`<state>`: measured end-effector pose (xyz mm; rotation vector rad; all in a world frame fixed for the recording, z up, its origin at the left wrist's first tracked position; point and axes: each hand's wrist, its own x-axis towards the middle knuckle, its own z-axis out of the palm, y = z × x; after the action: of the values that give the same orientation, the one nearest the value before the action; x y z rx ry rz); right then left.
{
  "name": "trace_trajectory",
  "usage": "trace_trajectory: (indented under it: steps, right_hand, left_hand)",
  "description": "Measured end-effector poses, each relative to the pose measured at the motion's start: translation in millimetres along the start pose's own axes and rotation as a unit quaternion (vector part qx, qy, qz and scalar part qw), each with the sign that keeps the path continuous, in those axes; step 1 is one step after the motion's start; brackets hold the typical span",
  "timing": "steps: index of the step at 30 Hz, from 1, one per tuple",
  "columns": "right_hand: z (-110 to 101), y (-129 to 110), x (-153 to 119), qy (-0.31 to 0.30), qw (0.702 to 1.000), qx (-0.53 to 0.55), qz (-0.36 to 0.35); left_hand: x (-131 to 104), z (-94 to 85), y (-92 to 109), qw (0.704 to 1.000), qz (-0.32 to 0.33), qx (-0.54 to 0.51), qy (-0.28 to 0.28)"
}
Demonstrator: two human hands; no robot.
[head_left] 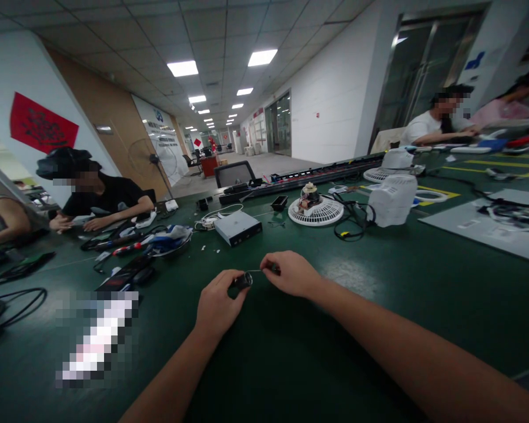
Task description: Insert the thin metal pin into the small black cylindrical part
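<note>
Low over the green table, my left hand (220,302) is closed around a small black cylinder (244,281) with a shiny rim that faces right. My right hand (286,273) pinches a thin pale rod (255,271) between thumb and fingertips. The rod points left toward the cylinder's upper edge; whether the two touch I cannot tell. Beyond my hands lies a silver box with a black front panel (238,227), like a disc drive. A round white slatted fan grille with a motor on it (316,212) sits farther right.
A small black tray (279,203) stands past the silver box. White housings (392,200) and black cables (350,226) are at right, beside a grey board (489,226). Tools and a blurred bright phone-like object (99,338) lie left. A co-worker (101,194) sits across at left, others far right.
</note>
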<state>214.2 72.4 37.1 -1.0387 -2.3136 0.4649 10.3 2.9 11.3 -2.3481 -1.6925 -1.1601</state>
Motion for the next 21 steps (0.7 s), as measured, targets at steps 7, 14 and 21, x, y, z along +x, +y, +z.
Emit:
trace_trajectory:
  steps: [7, 14, 21]
  right_hand:
    - [-6.0, 1.1, -1.6, -0.022, 0.998, -0.029, -0.057]
    - [-2.2, 1.0, -2.7, -0.029, 0.994, -0.065, -0.082]
    - [-1.8, -0.9, -2.3, -0.041, 0.997, -0.007, -0.06]
  left_hand:
    - [0.3, -0.4, -2.9, 1.0, -0.025, 0.01, 0.005]
    - [0.3, -1.6, 0.1, 1.0, -0.009, 0.009, -0.021]
    - [0.8, -0.7, 1.1, 1.0, 0.006, -0.001, -0.027]
